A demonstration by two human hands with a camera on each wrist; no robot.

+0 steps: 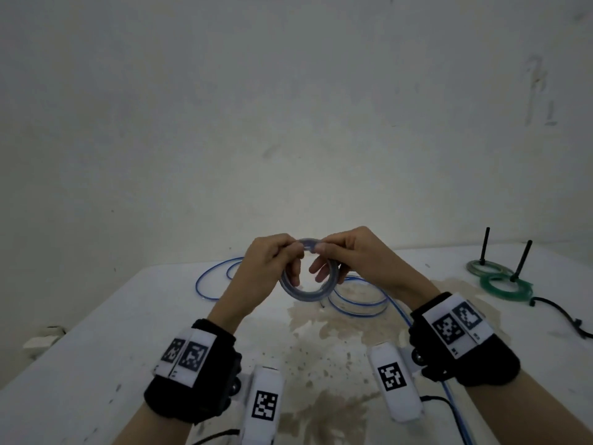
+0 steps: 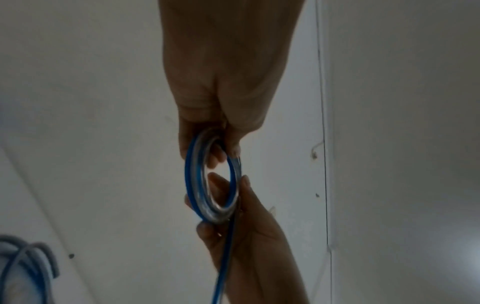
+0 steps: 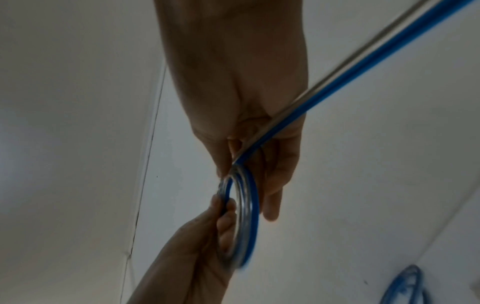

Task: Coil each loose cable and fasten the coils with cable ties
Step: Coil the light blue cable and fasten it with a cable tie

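Left hand (image 1: 268, 263) and right hand (image 1: 348, 256), fingers pinching top of blue-edged cable coil (image 1: 308, 292)

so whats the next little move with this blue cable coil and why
Probably wind on one more loop. Both the left hand and the right hand pinch the top of the small coil, held up above the table. A long run of blue cable lies loose on the table, with a strand leading off past the right hand, so fastening looks premature.
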